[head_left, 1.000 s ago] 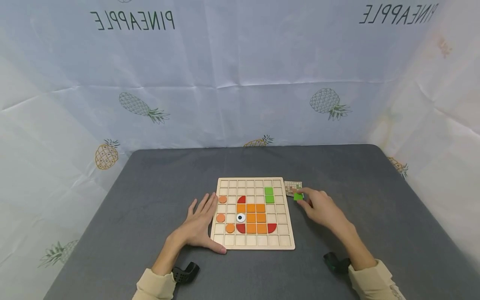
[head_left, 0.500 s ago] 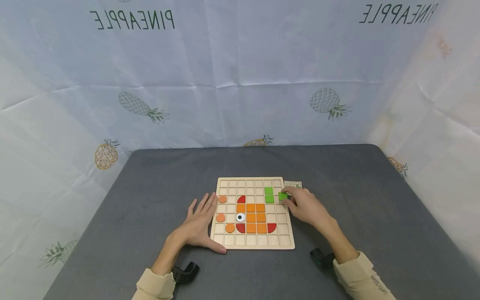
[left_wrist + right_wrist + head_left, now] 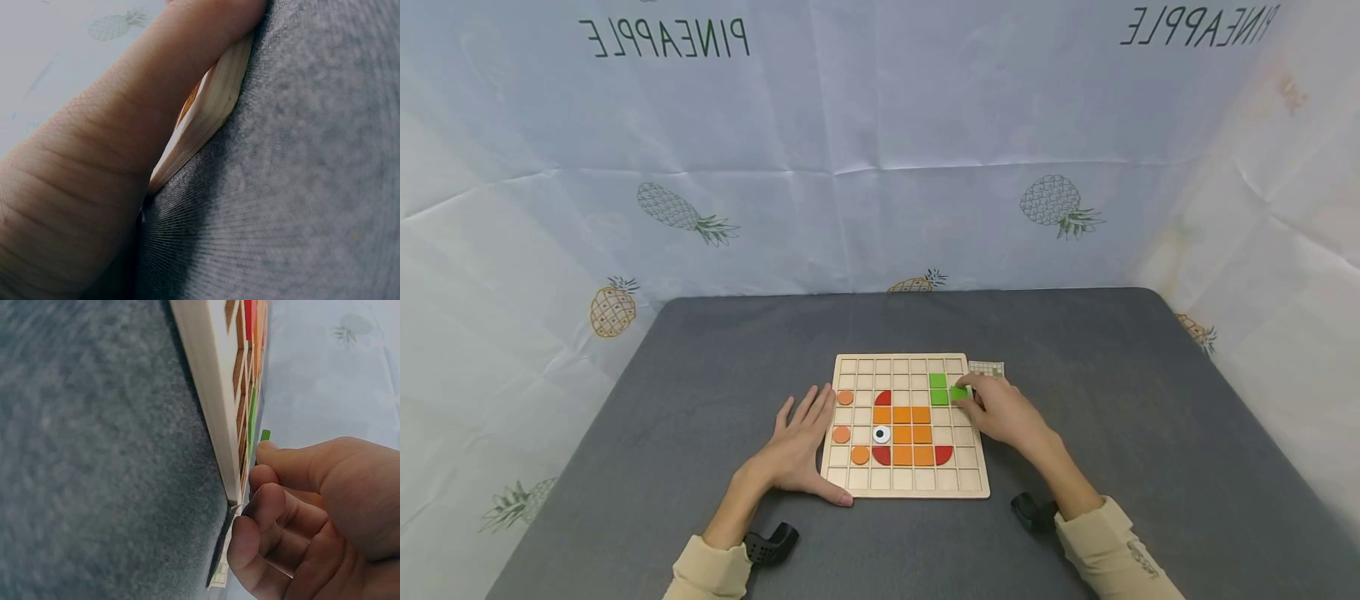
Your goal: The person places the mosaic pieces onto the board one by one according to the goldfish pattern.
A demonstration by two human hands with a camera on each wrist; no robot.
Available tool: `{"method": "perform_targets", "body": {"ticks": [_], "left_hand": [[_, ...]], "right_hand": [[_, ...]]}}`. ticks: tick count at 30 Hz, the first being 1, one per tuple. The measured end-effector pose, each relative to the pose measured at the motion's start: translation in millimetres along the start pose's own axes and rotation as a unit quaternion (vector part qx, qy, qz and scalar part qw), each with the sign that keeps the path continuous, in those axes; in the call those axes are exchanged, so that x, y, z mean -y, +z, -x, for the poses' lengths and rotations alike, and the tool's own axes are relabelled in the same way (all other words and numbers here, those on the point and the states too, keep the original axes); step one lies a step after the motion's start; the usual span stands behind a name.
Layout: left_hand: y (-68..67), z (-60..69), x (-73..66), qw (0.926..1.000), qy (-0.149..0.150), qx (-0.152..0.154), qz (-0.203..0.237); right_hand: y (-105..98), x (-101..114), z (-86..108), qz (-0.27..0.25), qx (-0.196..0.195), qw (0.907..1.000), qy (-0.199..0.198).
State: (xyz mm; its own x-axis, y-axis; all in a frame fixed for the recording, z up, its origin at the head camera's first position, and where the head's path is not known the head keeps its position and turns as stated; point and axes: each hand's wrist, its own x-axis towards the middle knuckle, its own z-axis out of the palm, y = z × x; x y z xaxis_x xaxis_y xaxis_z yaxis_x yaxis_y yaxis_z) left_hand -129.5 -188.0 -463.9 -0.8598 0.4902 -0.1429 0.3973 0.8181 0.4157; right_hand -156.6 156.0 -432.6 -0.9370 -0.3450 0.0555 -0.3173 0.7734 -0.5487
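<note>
A wooden grid board point(image 3: 917, 495) lies flat on the table. My left hand point(image 3: 797, 450) rests along its left side, fingers spread, thumb at the near left corner. In the left wrist view the thumb covers most of the board's pale edge point(image 3: 209, 109). Between thumb and forefinger my right hand point(image 3: 1003, 415) pinches a green square tile point(image 3: 959, 393) over the board's right column. Only the tile's edge point(image 3: 265, 435) shows in the right wrist view. Two green tiles point(image 3: 938, 389) sit in cells just left of it. Orange squares point(image 3: 912, 435) fill several middle cells.
Red quarter-round pieces point(image 3: 943, 455), orange discs point(image 3: 860, 455) and a white eye disc point(image 3: 882, 434) occupy other cells. A small printed grid card point(image 3: 986, 367) lies beyond the right hand, partly covered by it. Pineapple-print cloth point(image 3: 880, 225) hangs behind the grey table point(image 3: 737, 350).
My right hand has carried the green tile leftward from over the card to the board's right column, slowing in the last half second. The left hand has not moved.
</note>
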Motion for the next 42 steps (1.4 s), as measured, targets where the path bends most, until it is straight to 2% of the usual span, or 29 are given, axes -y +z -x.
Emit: {"method": "perform_targets", "body": {"ticks": [7,17,36,42], "left_hand": [[0.6,0.2,-0.5,1.0,0.0,0.002,0.003],[0.2,0.1,0.0,1.0,0.0,0.002,-0.001],[-0.2,2.7,-1.9,1.0,0.0,0.003,-0.001],[0.7,1.4,-0.2,1.0,0.007,-0.005,0.005]], "right_hand": [[2.3,-1.5,-2.2,-0.006,0.017,0.9997,0.016],[2.3,-1.4,-3.2,0.001,0.017,0.9995,0.027],[5.0,-3.1,-1.5,-0.004,0.016,0.9997,0.017],[-9.6,-6.3,12.9,0.031,-0.021,0.9991,0.022]]}}
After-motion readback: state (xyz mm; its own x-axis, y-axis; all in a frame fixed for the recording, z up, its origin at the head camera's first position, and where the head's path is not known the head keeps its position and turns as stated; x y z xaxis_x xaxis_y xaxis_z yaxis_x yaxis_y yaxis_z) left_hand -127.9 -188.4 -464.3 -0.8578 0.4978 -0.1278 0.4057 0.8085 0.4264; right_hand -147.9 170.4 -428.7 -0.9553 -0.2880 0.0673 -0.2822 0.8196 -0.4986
